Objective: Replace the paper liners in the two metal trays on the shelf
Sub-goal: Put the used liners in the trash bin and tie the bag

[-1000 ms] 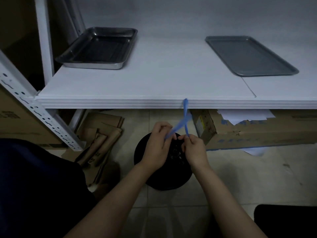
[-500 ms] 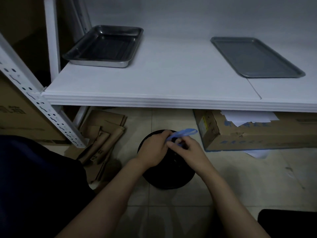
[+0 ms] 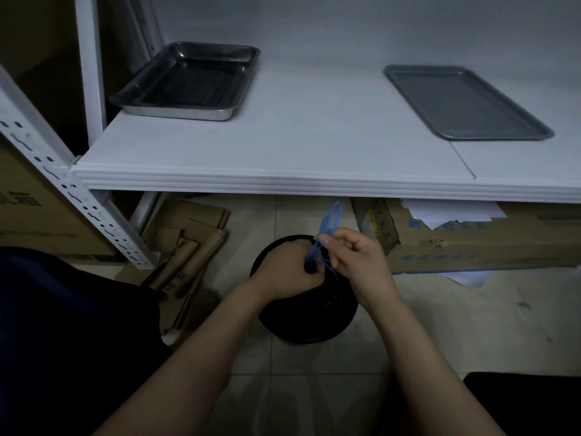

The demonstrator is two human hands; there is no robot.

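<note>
Two metal trays lie on the white shelf [image 3: 308,146]: a deep shiny tray [image 3: 188,80] at the back left and a flat grey tray [image 3: 465,102] at the right. Both show bare metal inside. Below the shelf, over a black bin [image 3: 308,322] on the floor, my left hand [image 3: 283,272] grips the gathered neck of the black bag. My right hand [image 3: 355,259] pinches a thin blue drawstring [image 3: 328,220], whose loop stands up above the fingers.
A cardboard box [image 3: 471,243] with white paper sheets [image 3: 449,212] on top sits under the shelf at the right. Flattened cardboard [image 3: 185,247] lies on the tiled floor at the left, beside a perforated white upright [image 3: 72,199].
The blue drawstring went from upright to lying flat, and now loops up again. Both hands stayed over the bin, the right one shifting a little right.
</note>
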